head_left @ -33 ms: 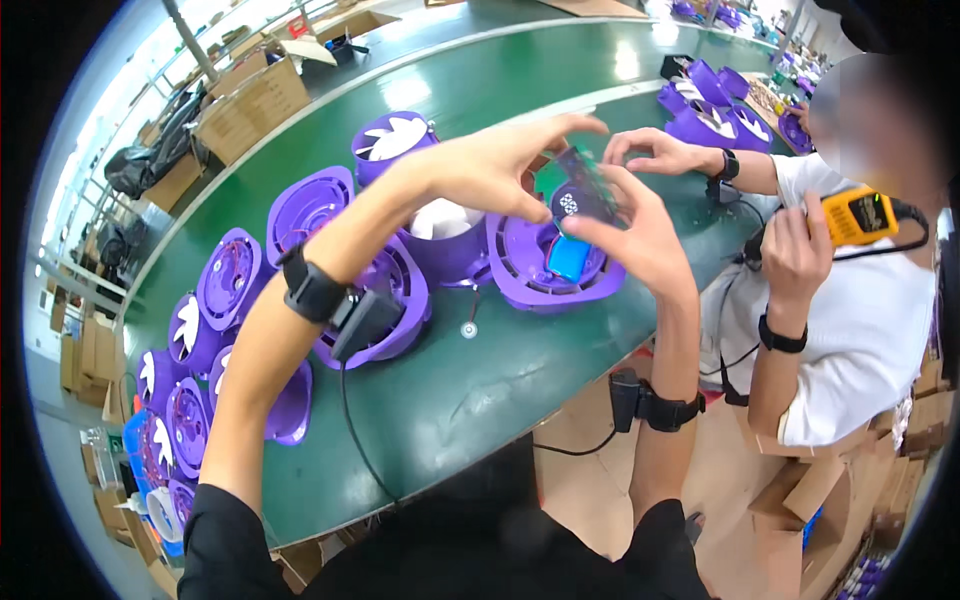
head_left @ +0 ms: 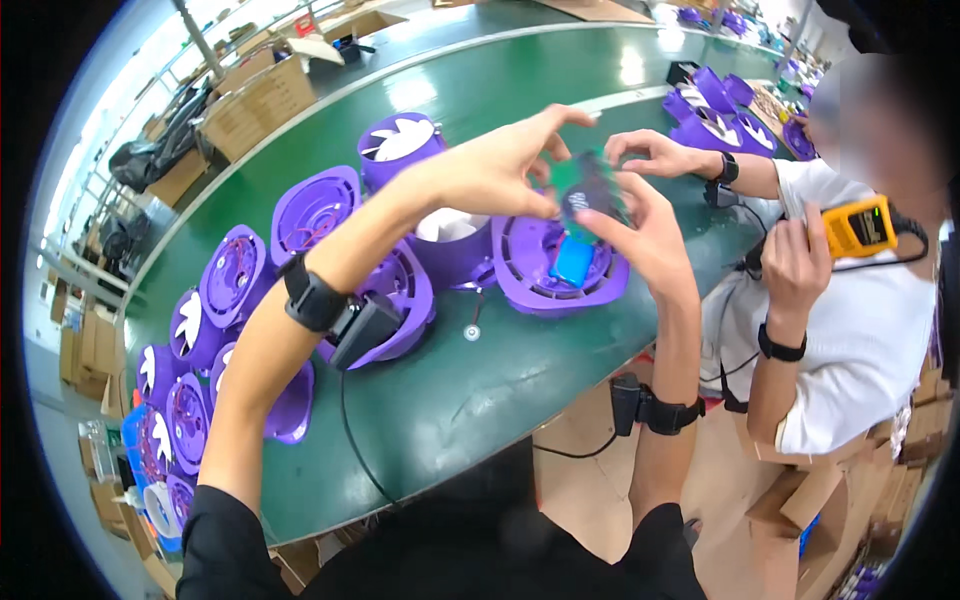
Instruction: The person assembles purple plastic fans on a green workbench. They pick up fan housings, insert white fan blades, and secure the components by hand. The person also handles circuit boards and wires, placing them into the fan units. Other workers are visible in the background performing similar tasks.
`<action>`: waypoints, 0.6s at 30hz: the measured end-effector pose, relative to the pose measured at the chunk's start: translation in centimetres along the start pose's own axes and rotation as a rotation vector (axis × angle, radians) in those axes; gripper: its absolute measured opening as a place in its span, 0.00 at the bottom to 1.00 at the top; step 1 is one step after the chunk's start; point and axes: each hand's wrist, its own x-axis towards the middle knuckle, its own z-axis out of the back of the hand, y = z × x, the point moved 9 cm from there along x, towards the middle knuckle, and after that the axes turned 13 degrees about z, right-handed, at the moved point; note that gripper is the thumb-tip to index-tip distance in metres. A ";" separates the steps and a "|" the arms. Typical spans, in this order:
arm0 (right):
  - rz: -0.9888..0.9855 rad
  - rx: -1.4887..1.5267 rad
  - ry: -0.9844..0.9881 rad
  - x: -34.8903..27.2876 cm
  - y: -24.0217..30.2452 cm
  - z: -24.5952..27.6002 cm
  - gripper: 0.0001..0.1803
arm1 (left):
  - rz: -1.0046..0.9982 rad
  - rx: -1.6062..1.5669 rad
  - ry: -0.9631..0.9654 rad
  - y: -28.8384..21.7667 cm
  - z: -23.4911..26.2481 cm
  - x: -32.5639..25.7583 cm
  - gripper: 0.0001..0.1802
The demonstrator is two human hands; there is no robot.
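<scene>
Both my hands are raised over the green table (head_left: 480,390) and hold one small green circuit board (head_left: 585,190) with a dark part on it. My left hand (head_left: 500,170) pinches its left edge with the fingers spread above it. My right hand (head_left: 645,235) grips it from the right and underneath. Directly below the board lies a purple fan housing (head_left: 535,275) with a blue block (head_left: 572,262) inside. A black band sits on each wrist, and a cable runs from the left one.
Several purple fan housings (head_left: 310,215) with white blades line the table to my left. A small white round part (head_left: 472,332) lies near the front edge. On the right a person in a white shirt holds a yellow hand-held tool (head_left: 858,228). Cardboard boxes (head_left: 260,100) stand at the back left.
</scene>
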 end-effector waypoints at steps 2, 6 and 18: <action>0.056 0.051 -0.072 -0.4 -0.2 0.1 0.20 | 0.276 -0.255 -0.209 3.7 0.7 -1.1 0.31; 0.132 0.183 -0.129 -0.5 -0.1 -0.2 0.12 | 0.363 -0.321 0.103 2.6 -5.3 -3.1 0.16; 0.046 -0.401 -0.292 1.6 -1.4 1.6 0.23 | 0.043 -0.268 -0.077 2.8 -7.4 -2.3 0.15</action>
